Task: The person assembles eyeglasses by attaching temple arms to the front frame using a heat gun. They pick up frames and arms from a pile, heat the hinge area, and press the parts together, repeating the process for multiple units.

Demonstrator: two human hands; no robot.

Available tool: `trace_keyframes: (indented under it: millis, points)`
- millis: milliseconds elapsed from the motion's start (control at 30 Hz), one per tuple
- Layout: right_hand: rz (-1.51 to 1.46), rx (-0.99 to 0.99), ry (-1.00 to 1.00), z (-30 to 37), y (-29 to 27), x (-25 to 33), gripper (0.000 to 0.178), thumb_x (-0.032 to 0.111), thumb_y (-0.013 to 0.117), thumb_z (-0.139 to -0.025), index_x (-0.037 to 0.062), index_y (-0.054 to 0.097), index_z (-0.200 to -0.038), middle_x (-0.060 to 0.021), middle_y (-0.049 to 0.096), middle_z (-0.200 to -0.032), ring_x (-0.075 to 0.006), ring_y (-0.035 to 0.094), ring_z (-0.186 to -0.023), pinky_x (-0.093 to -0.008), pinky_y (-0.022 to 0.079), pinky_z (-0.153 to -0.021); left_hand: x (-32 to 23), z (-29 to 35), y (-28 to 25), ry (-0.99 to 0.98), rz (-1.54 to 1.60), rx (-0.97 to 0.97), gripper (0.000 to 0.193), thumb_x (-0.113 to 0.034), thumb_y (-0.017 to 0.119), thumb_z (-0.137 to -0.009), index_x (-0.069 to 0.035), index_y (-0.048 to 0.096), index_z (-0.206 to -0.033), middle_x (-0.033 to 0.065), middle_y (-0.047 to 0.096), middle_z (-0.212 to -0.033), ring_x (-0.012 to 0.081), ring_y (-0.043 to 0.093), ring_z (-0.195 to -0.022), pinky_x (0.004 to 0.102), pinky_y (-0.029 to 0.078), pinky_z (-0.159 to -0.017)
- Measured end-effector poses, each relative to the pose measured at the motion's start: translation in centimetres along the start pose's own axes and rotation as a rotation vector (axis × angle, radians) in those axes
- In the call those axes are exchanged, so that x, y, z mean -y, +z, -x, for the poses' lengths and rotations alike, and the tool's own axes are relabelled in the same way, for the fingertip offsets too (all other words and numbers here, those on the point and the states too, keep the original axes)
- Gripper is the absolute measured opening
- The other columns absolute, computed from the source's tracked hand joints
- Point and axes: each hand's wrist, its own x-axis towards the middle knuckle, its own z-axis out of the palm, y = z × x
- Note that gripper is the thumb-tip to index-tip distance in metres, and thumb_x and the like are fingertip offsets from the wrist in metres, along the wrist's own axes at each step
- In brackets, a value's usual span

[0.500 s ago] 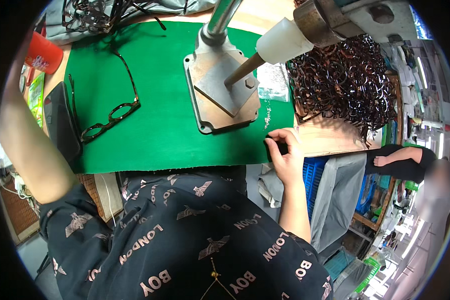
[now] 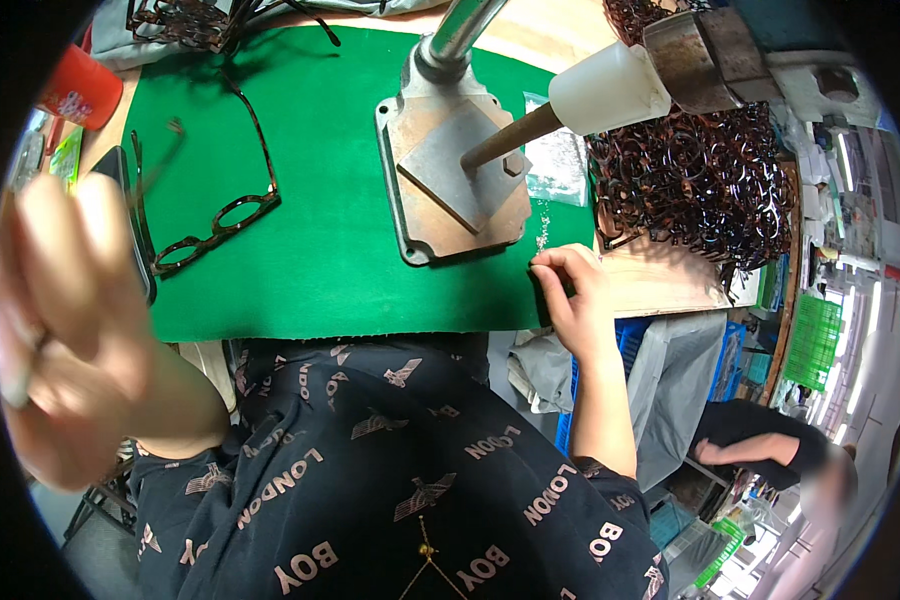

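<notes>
My left hand is raised at the left rim, smeared by motion, so its grip cannot be made out. Beyond it a dark tortoiseshell glasses frame lies on the green mat, temples spread away from me. A faint blurred streak shows between those temples. At the mat's right edge my right hand rests with thumb and forefinger pinched together. Whatever they hold is hidden or too small to name. Just past the fingertips runs a line of tiny pale pieces, leading to a clear plastic bag of similar bits.
A metal hand press with a white collar stands mid-mat. Tortoiseshell frames are heaped at the right; more frames lie at the back left. A phone and red cup are left. A co-worker is far right.
My left hand has come back into view from the far left, its arm drawn in toward me. My right hand stays pinched at nearly the same spot. The view has shifted slightly.
</notes>
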Motion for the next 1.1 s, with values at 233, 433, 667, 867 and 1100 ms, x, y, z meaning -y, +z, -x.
trace_keyframes:
  millis: [233, 433, 667, 867, 1100]
  points:
    - [-0.150, -0.035, 0.104, 0.8, -0.1, -0.3, 0.005, 0.001, 0.062, -0.078, 0.0014, 0.059, -0.082, -0.0073, 0.055, -0.076, -0.0162, 0.052, -0.065, -0.0265, 0.043, -0.060, 1.6, 1.2, 9.9, -0.341, -0.047, -0.488, 0.047, -0.031, 0.044, -0.093, -0.007, 0.033, -0.131, 0.0138, 0.058, -0.082, 0.0110, 0.040, -0.040, 0.0205, 0.030, -0.038]
    - [0.065, -0.047, -0.032, 0.3, 0.6, 0.0, 0.009, 0.003, 0.063, -0.075, 0.0035, 0.056, -0.080, -0.0121, 0.055, -0.077, -0.0290, 0.053, -0.070, -0.0376, 0.042, -0.064, 3.9, 1.9, 10.3, -0.339, 0.220, -0.213, 0.066, -0.010, 0.059, -0.082, -0.007, 0.021, -0.137, 0.0209, 0.059, -0.101, 0.0125, 0.050, -0.052, 0.0195, 0.040, -0.046]
    - [-0.049, 0.099, -0.036, -1.2, -1.1, 4.5, 0.008, -0.004, 0.054, -0.077, 0.0001, 0.050, -0.082, -0.0138, 0.052, -0.076, -0.0295, 0.052, -0.069, -0.0354, 0.042, -0.063, 5.0, 2.4, 9.4, -0.445, 0.409, 0.124, 0.096, 0.009, 0.066, -0.067, -0.009, 0.008, -0.142, 0.0212, 0.039, -0.132, 0.0189, 0.056, -0.091, 0.0206, 0.045, -0.068]
    - [-0.550, 0.007, -0.434, -3.1, -2.0, 11.6, 0.007, 0.005, 0.059, -0.081, 0.0036, 0.053, -0.084, -0.0094, 0.058, -0.081, -0.0235, 0.055, -0.074, -0.0324, 0.044, -0.069, 4.6, 2.1, 9.7, -0.504, 0.497, 0.100, 0.089, 0.012, 0.056, -0.071, -0.009, 0.007, -0.142, 0.0197, 0.027, -0.140, 0.0262, 0.041, -0.123, 0.0334, 0.045, -0.092]
    - [-0.515, 0.015, -0.518, -3.9, -1.4, 11.7, 0.009, 0.002, 0.062, -0.079, 0.0019, 0.054, -0.084, -0.0100, 0.058, -0.078, -0.0248, 0.057, -0.072, -0.0325, 0.046, -0.066, 4.5, 2.4, 9.4, -0.482, 0.332, 0.089, 0.083, 0.015, 0.050, -0.073, -0.009, 0.010, -0.142, 0.0175, 0.028, -0.140, 0.0275, 0.037, -0.126, 0.0364, 0.044, -0.094]
